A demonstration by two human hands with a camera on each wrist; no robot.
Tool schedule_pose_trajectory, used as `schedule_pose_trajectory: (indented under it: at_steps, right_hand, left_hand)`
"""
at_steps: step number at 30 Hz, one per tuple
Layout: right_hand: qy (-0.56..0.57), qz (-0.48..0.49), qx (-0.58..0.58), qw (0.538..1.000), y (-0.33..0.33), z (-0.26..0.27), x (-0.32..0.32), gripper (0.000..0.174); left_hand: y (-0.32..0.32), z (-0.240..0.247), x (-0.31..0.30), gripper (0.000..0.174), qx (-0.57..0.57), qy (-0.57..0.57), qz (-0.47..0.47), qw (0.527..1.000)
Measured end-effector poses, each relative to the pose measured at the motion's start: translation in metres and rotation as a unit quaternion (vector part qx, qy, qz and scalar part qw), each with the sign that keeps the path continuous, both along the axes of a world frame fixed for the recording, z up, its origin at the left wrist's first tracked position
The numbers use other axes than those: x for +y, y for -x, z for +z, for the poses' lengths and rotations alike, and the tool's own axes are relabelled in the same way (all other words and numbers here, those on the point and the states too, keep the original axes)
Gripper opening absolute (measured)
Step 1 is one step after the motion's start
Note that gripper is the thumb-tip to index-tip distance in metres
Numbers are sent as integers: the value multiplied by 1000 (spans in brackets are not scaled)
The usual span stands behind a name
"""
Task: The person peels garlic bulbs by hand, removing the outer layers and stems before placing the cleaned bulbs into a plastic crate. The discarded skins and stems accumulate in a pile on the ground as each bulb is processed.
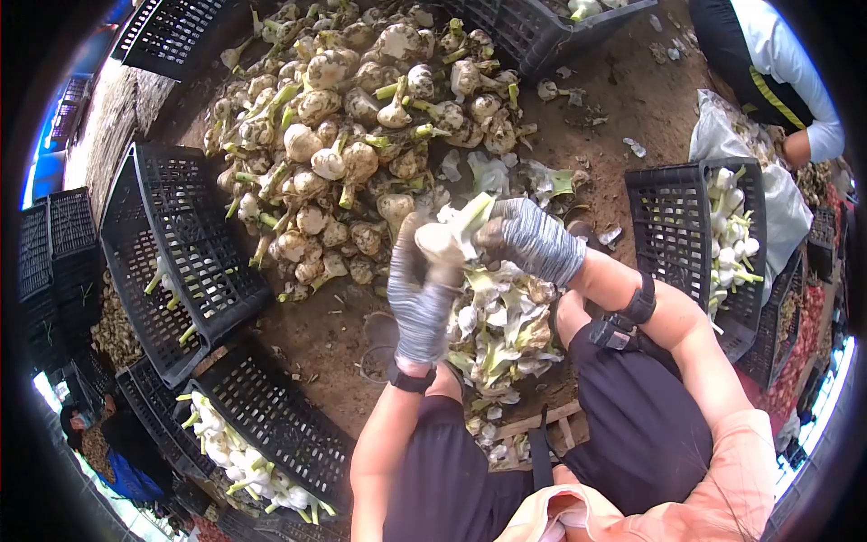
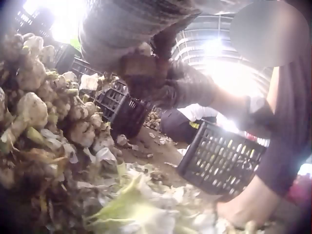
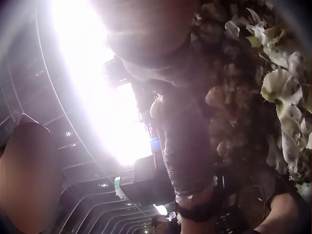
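In the head view, a white garlic bulb with a pale green stem is held between two hands in grey knit gloves, in front of the knees. My left hand grips the bulb from the left, its fingers dark with dirt. From the right, my right hand pinches at the stem side of the same bulb. Below them lies a heap of peeled garlic skins. Both wrist views are dark and washed out; the left glove shows in the right wrist view, the bulb mostly hidden.
A large pile of unpeeled garlic covers the ground ahead. Black crates stand left and right; cleaned white garlic sits in the lower-left one. Another person's sleeve shows at the upper right beside a white sack.
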State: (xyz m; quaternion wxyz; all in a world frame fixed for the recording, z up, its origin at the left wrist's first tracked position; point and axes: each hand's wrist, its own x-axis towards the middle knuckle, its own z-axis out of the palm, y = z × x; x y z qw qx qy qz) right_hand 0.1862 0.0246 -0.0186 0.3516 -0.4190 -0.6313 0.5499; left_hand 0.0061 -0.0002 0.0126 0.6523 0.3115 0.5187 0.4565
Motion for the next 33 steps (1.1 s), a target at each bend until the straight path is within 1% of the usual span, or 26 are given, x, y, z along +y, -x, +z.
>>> schedule_pose_trajectory:
  at_steps: [1, 2, 3, 4, 5, 6, 7, 9, 10, 11, 14, 17, 20, 21, 22, 23, 24, 25, 26, 27, 28, 29, 30, 31, 33]
  right_hand:
    - [150, -28, 41, 987, 4, 11, -1, 18]
    - [297, -54, 80, 950, 7, 20, -2, 18]
    - [315, -62, 90, 943, 9, 24, -4, 22]
    - [297, -63, 83, 949, 9, 26, -3, 23]
    - [278, -64, 75, 955, 9, 28, -2, 24]
    - [259, -66, 68, 961, 9, 28, -2, 24]
    - [269, -73, 74, 958, 10, 27, -3, 26]
    - [223, -79, 56, 970, 14, 19, -8, 26]
    - [200, -82, 47, 975, 15, 15, -9, 26]
    - [224, -77, 43, 971, 15, 12, -10, 25]
    - [310, -98, 37, 945, 19, 22, -7, 24]
    - [290, -102, 31, 951, 16, 15, -7, 27]
    - [263, -143, 31, 954, 0, 8, 5, 33]
    - [261, -142, 91, 950, -13, 10, 20, 38]
    - [286, -155, 204, 924, -24, 19, 37, 36]
    - [259, -212, 217, 917, -31, 46, 58, 30]
    - [232, -201, 268, 913, -53, 57, 76, 31]
    - [185, -239, 345, 888, -62, 70, 92, 35]
    - [101, -197, 275, 936, -72, 74, 99, 36]
    - [6, -164, 200, 966, -81, 79, 106, 37]
    - [-90, -143, 137, 976, -88, 86, 113, 39]
    - [45, -90, 326, 940, -89, 86, 112, 39]
    - [177, -32, 495, 850, -87, 87, 110, 40]
    - [237, -51, 481, 843, -79, 74, 102, 40]
    - [231, -63, 305, 922, -55, 45, 83, 37]
  left_hand:
    - [9, -7, 1, 49, -21, 13, 3, 1000]
    - [9, -11, 2, 44, -39, 33, 13, 999]
    - [8, -14, 4, 41, -57, 52, 24, 997]
    - [7, -15, 6, 42, -74, 71, 36, 994]
    - [13, -12, 9, 42, -134, 147, 12, 980]
    - [18, -10, 12, 43, -193, 221, -12, 956]
    - [20, -15, 13, 45, -193, 218, -34, 956]
    - [17, -28, 9, 42, -183, 258, 30, 948]
    - [14, -26, 10, 41, -178, 276, 62, 942]
    - [13, -22, 15, 47, -204, 259, 33, 944]
    - [12, -18, 14, 54, -224, 245, 43, 942]
    - [7, -18, 13, 57, -172, 255, 73, 949]
    - [15, -30, 8, 59, -162, 217, 51, 961]
    - [17, -27, 8, 50, -149, 222, 47, 963]
    - [19, -30, 5, 46, -106, 197, 40, 974]
    - [23, -36, 0, 41, -61, 173, 34, 982]
    - [27, -40, -3, 38, -15, 149, 29, 988]
    - [30, -37, -5, 31, 46, 123, 22, 991]
    - [31, -47, -8, 34, 113, 41, 48, 992]
    - [37, -49, -7, 41, 263, -23, 30, 964]
    - [44, -49, -3, 48, 405, -87, 10, 910]
    - [54, -51, 5, 55, 506, -163, -7, 847]
    - [65, -54, 16, 62, 597, -235, -24, 767]
    - [72, -59, 25, 70, 625, -238, -45, 742]
    - [90, -80, 43, 70, 690, -203, -177, 671]
